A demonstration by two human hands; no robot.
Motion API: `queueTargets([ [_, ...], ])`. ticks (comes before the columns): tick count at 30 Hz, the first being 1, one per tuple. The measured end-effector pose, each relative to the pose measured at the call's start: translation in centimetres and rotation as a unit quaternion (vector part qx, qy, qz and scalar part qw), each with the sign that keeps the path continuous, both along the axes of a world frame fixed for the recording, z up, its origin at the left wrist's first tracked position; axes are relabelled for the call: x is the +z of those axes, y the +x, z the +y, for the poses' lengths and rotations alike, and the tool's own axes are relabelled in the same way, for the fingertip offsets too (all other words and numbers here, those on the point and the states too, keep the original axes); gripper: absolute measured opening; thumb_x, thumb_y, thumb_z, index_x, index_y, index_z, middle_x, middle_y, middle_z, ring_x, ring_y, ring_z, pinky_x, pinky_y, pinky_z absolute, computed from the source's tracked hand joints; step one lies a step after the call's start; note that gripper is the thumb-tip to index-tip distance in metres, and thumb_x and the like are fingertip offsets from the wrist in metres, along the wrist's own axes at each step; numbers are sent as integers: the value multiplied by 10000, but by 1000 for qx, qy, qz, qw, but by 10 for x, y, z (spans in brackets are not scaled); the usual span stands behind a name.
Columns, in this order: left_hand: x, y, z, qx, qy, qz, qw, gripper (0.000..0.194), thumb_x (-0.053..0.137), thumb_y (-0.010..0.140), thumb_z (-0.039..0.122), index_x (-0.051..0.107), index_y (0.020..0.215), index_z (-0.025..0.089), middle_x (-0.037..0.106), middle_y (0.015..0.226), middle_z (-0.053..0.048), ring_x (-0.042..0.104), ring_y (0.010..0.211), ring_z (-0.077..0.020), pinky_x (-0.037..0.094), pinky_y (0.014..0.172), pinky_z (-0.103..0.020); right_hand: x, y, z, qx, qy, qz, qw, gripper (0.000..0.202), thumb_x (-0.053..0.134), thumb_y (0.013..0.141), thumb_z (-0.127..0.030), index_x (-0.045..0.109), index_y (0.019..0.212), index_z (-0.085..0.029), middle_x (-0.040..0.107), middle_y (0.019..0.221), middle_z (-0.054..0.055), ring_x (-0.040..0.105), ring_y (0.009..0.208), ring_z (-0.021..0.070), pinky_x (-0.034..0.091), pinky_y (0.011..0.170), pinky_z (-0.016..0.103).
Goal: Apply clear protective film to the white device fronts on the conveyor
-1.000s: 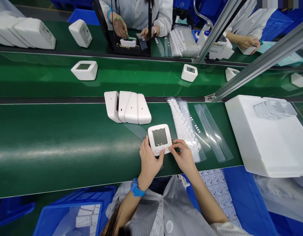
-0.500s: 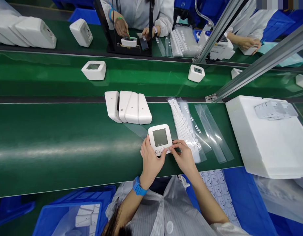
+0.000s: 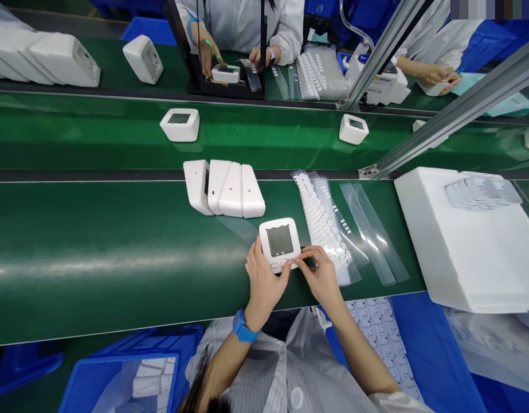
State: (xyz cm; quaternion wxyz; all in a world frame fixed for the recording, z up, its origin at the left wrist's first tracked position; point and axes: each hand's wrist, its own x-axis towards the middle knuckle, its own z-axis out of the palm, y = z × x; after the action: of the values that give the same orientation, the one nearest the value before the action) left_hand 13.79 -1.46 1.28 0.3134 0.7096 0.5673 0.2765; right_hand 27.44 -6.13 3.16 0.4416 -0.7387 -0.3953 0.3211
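Closest to me, a blue bin [image 3: 86,362] is holding white parts [image 3: 148,378], and a blue band [image 3: 243,328] is circling the left wrist. Over the green counter [image 3: 118,298], the left hand [image 3: 264,281] is keeping its grip closed around the lower left side of the white device [image 3: 279,241], its thumb lying by the round buttons. The right hand [image 3: 322,275] is pinching the lower right corner, its grip nearly closed. I can't tell if something tiny is sitting between those fingertips. The device's gray screen is facing up, and the marks by its buttons are too small to read.

Just past it, white cases [image 3: 232,189] are leaning in a row. To the right, clear strips [image 3: 322,221] are carrying little round white bits, and a big white box [image 3: 470,258] is holding up clear covers [image 3: 483,192].

Farther on, two small white devices [image 3: 179,125] are sitting on a shiny green belt [image 3: 264,137]. Across it, a person [image 3: 242,28] is working with a white device, and another person's hands [image 3: 438,76] are holding a white thing.
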Motion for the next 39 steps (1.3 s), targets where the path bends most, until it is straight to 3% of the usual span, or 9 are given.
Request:
queueTargets([
  [9,1,-1,0,-1,0,0,1000,836,649,861,427,192,1497,136,407,1427,-243,394,1332,-398,392,1011,-557,-13,3,-1,-28,-23,46,998,340,694,812,-501,574,936,-209,660,996,87,656,967,235,571,672,307],
  [13,1,-2,0,-2,5,-24,1000,820,658,855,405,203,1495,171,407,1427,-224,384,1344,-397,375,1025,-565,-17,2,2,-13,-12,37,999,435,667,840,-488,562,1150,-202,655,1104,111,660,904,212,577,648,317],
  [19,-1,-11,0,-32,8,-89,995,715,589,906,369,215,1499,228,418,1406,-181,415,1325,-343,377,1053,-546,-15,-9,7,37,63,-18,997,368,440,989,-450,593,1239,-228,618,1285,113,561,1228,229,436,1078,454],
  [22,-3,-17,-2,-45,-6,-129,991,689,574,921,378,229,1499,230,429,1393,-177,435,1322,-317,391,1068,-531,-10,-12,3,30,60,36,997,394,461,979,-482,581,1259,-232,645,1262,103,594,1195,228,461,1058,445],
  [26,-2,-28,-7,-66,-27,-193,979,625,566,932,358,291,1482,246,480,1379,-157,473,1322,-287,439,1064,-487,3,-5,-5,11,1,201,980,436,591,891,-549,618,1194,-238,714,1105,90,693,976,246,577,864,438],
  [29,-1,-45,-9,-87,-68,-225,968,542,537,953,349,364,1462,276,517,1387,-139,546,1271,-266,509,1008,-433,16,6,-9,-22,-30,278,960,460,688,821,-544,640,1166,-245,740,1002,71,718,864,241,605,747,396],
  [33,-1,-87,-4,-88,-95,-217,967,381,500,971,358,549,1344,303,624,1295,-110,660,1120,-249,568,929,-385,37,29,0,-95,-18,276,956,522,796,728,-497,652,1163,-247,753,935,61,734,824,249,618,701,369],
  [36,-5,-129,4,-91,-80,-202,972,348,434,991,370,632,1270,307,697,1196,-100,700,1062,-231,575,924,-348,58,48,30,-128,36,271,953,547,848,681,-443,651,1154,-249,757,966,62,740,863,259,632,715,369],
  [39,-13,-168,15,-87,-75,-211,971,359,444,983,408,660,1250,303,707,1232,-95,718,1052,-216,578,892,-278,78,60,84,-106,85,260,956,570,868,668,-391,633,1168,-249,759,985,49,742,868,235,637,733,348],
])
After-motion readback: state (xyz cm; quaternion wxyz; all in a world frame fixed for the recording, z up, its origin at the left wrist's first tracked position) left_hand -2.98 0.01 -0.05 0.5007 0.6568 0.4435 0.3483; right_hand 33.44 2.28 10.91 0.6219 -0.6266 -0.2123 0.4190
